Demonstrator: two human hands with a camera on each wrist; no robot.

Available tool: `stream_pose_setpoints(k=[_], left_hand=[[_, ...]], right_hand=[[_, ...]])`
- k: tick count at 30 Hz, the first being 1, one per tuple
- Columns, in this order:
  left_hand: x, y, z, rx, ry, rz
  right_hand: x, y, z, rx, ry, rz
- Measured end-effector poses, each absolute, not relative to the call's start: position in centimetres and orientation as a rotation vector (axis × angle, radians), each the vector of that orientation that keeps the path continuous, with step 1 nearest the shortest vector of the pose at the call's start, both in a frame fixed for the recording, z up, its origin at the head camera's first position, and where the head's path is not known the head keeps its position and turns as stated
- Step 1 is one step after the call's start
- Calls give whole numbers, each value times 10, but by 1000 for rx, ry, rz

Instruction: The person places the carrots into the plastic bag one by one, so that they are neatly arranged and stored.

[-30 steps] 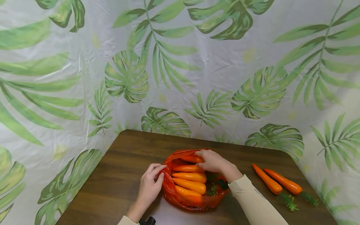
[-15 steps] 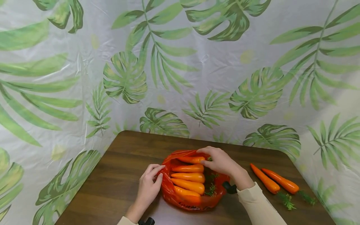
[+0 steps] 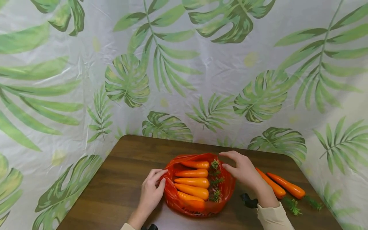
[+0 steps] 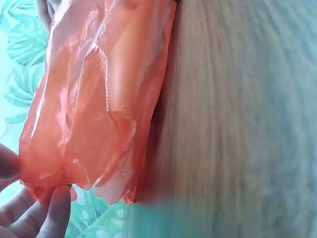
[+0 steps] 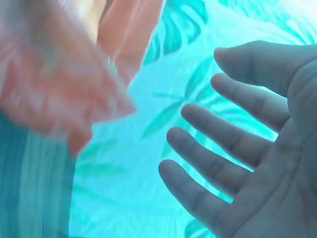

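A red plastic bag (image 3: 227, 188) lies on the table with its mouth spread wide. Inside it several orange carrots (image 3: 191, 182) lie side by side, tips to the left and green tops (image 3: 215, 182) to the right. My left hand (image 3: 151, 188) holds the bag's left rim; in the left wrist view its thumb and fingers (image 4: 59, 210) pinch the crumpled edge of the plastic. My right hand (image 3: 245, 171) hovers just off the bag's right side. The right wrist view has its fingers (image 5: 213, 168) spread and holding nothing, apart from the plastic.
Two more carrots (image 3: 286, 185) with green tops lie on the brown wooden table (image 3: 120, 179) to the right, partly behind my right forearm. A leaf-patterned sheet (image 3: 178, 80) hangs behind the table. Black wrist straps' ends (image 3: 249, 201) show at both wrists.
My right hand has let go of the top carrot in the bag and drawn out to the right, uncovering the green tops. The left hand stays at the rim.
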State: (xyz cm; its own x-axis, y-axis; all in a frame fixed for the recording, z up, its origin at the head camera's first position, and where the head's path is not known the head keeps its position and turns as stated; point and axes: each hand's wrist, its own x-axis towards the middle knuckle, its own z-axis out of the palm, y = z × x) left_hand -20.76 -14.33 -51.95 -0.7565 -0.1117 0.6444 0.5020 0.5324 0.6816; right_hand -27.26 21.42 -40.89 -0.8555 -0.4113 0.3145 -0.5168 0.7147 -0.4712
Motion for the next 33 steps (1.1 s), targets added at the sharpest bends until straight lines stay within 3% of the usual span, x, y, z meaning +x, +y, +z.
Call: stream_pose_setpoints(k=[33], left_hand=[[-210,-144,-520,-329,-2120,-1221]], right_hand=[[-240,336,-471,214,-2813,818]])
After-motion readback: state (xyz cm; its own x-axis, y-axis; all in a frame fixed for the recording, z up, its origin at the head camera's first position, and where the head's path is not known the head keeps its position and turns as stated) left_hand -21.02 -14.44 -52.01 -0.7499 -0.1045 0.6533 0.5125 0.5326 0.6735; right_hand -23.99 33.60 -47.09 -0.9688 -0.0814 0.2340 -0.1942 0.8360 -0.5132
